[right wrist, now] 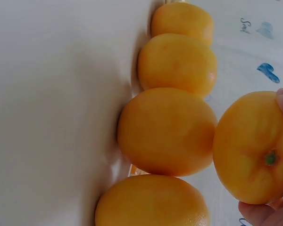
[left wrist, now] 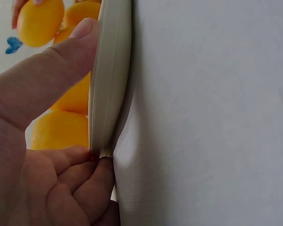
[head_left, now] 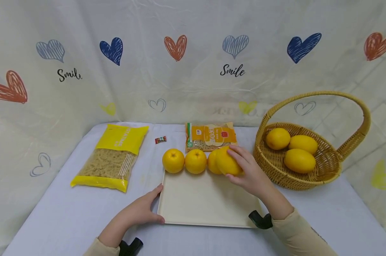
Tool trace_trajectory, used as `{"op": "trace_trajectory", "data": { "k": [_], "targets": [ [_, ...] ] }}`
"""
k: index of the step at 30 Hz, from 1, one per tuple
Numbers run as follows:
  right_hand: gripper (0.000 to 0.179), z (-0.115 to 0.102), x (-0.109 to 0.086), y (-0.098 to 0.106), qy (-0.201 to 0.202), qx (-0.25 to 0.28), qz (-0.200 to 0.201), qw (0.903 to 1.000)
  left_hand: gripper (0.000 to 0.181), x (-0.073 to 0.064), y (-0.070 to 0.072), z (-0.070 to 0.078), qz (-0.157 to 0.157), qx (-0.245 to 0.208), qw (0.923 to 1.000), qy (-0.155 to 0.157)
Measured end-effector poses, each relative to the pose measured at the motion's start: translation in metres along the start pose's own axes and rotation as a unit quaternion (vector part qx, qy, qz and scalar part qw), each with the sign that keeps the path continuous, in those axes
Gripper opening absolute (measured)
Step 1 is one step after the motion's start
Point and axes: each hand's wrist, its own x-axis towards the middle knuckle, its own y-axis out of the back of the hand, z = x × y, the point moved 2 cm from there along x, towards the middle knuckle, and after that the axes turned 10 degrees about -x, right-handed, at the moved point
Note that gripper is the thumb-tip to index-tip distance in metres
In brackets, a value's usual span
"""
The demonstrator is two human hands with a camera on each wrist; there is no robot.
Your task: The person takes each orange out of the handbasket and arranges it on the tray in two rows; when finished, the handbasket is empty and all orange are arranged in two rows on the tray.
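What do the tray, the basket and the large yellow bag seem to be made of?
Tray: probably plastic, matte cream; the surface is smooth and evenly coloured, though coated metal is possible.
Basket: wicker or a woven imitation, slightly glossy; interlaced strands show.
Yellow bag: likely thin plastic film, smooth; a see-through panel shows the contents.

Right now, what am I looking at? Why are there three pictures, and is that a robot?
No, those are a person's own left hand and right hand. The wide picture comes from a camera on the head; the others come from the wrists. The left hand holds the edge of a pale tray, and the right hand holds an orange near a row of oranges. Around them on the white cloth are a yellow bag, an orange-coloured packet, a tiny packet and a basket with three yellow fruits.
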Motion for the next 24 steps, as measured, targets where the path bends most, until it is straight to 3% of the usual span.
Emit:
{"op": "trace_trajectory", "data": {
  "k": [5,8,18,24],
  "targets": [
    [0.062,-0.0006,0.0019,0.0005,0.059,-0.016,0.028,0.9977,0.110,-0.0008,-0.0004,0.0019,0.001,-0.004,1.0000,0.005],
    [0.067,-0.0010,0.0020,0.0009,0.054,-0.020,0.039,0.9976,0.110,-0.0002,-0.0001,0.0011,0.002,-0.002,1.0000,0.005],
    [0.071,-0.0013,-0.0010,0.0022,-0.068,0.001,0.015,0.9976,0.110,0.0002,-0.0001,0.0028,0.001,-0.010,0.9999,0.005],
    [0.071,0.0002,-0.0004,0.0043,-0.106,0.008,-0.006,0.9943,0.110,0.0002,-0.0003,0.0027,0.005,-0.009,0.9999,0.007]
  ]
}}
